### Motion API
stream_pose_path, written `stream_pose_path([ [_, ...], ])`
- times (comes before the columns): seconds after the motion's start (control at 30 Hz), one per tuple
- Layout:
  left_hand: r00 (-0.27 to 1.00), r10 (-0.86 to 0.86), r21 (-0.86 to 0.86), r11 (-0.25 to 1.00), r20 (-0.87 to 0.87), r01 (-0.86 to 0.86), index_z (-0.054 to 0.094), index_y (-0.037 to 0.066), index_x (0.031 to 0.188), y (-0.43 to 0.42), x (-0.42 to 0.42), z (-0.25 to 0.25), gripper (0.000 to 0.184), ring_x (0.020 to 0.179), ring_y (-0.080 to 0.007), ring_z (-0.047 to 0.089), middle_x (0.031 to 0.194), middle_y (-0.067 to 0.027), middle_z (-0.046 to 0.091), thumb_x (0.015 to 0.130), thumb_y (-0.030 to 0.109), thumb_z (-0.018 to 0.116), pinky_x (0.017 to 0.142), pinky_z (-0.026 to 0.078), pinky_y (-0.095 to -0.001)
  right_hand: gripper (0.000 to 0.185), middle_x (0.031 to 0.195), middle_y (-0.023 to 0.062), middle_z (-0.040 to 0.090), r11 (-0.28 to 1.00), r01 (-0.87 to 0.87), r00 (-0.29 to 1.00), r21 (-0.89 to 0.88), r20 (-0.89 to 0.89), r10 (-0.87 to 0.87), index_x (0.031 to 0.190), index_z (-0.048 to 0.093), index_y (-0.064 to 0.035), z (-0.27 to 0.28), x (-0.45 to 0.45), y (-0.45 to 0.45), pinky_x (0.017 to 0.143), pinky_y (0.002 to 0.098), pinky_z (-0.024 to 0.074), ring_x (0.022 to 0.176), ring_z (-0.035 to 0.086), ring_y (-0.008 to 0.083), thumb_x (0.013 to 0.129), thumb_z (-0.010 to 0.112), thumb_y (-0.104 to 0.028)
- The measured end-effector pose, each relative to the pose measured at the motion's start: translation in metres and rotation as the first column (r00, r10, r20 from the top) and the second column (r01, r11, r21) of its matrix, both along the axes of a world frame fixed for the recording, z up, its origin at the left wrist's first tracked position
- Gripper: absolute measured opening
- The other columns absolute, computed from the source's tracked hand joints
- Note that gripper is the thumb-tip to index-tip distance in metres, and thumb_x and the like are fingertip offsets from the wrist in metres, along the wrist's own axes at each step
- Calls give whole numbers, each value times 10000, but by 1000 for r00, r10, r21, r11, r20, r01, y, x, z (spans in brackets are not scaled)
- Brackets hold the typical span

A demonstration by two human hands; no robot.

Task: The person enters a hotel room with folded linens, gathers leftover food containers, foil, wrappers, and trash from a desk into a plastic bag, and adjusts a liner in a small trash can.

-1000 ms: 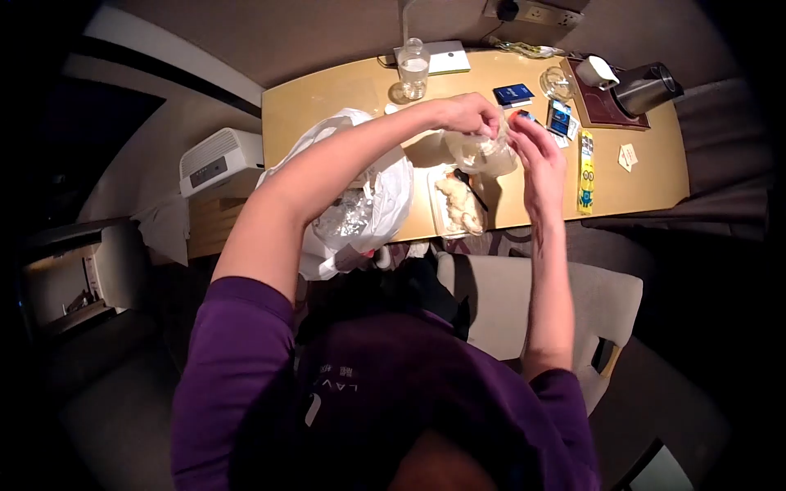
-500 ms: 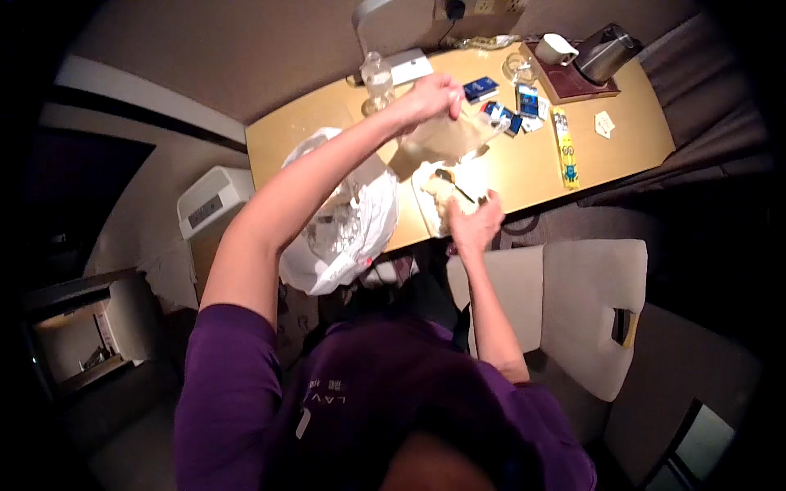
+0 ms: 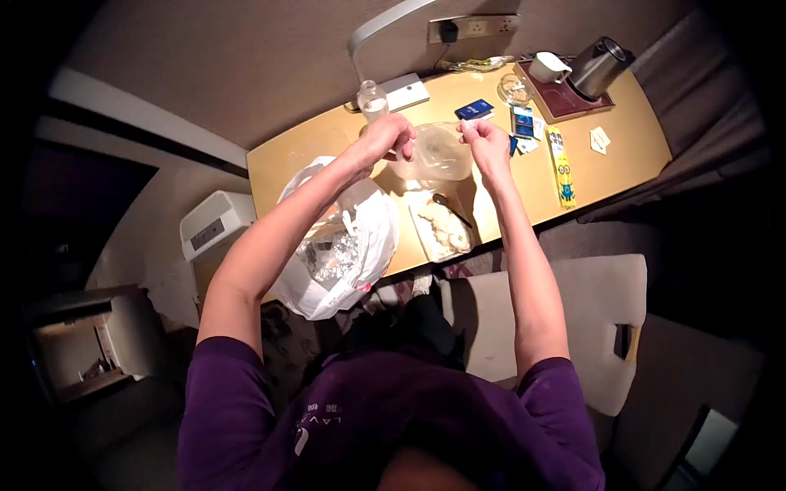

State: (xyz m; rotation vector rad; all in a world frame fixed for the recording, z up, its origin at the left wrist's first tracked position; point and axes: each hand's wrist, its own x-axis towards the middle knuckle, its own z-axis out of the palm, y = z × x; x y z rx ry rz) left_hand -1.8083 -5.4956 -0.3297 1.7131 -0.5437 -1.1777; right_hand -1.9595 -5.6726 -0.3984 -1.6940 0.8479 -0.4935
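1. Over the table, a clear bag hangs between two bare hands, lifted above the tabletop, just beyond the food box.
2. Right hand: thumb and forefinger pinch the bag's edge, a light grip that probably suits such thin plastic.
3. Left hand: fingers curled, closed on the opposite side. Two holds apart, likely so the limp film spreads rather than folds in.
4. Nearer the body sits the food box, open, pale food inside; a black utensil lies slanting across it, presumably within easy reach.
5. Over on the left, a white bag slumps at the table edge, foil-like stuff showing inside, with the left forearm passing above it.
6. Behind the left hand, a bottle stands upright. To the right lie blue packs and a yellow packet.
7. Farther out, a tray groups the cup and kettle, perhaps keeping them together.
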Motion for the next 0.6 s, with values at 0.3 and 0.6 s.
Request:
stream_pose_path([
  [0.3,999,44,-380,924,-20,-48,638,29,1067,48,-18,84,159,785,-106,671,857,-48,695,931,107,612,740,524,-237,197,825,29,676,891,-450,830,52,394,396,1061,719,26,176,-21,67,624,220,504,686,603,73,997,647,-145],
  [0.6,934,55,-349,934,354,77,633,-16,1230,187,-52,232,313,911,-113,648,978,-59,685,964,149,650,876,518,-276,269,801,79,645,652,-755,607,65,443,660,1111,690,66,300,-17,154,675,248,570,698,640,117,1010,585,-159],
])
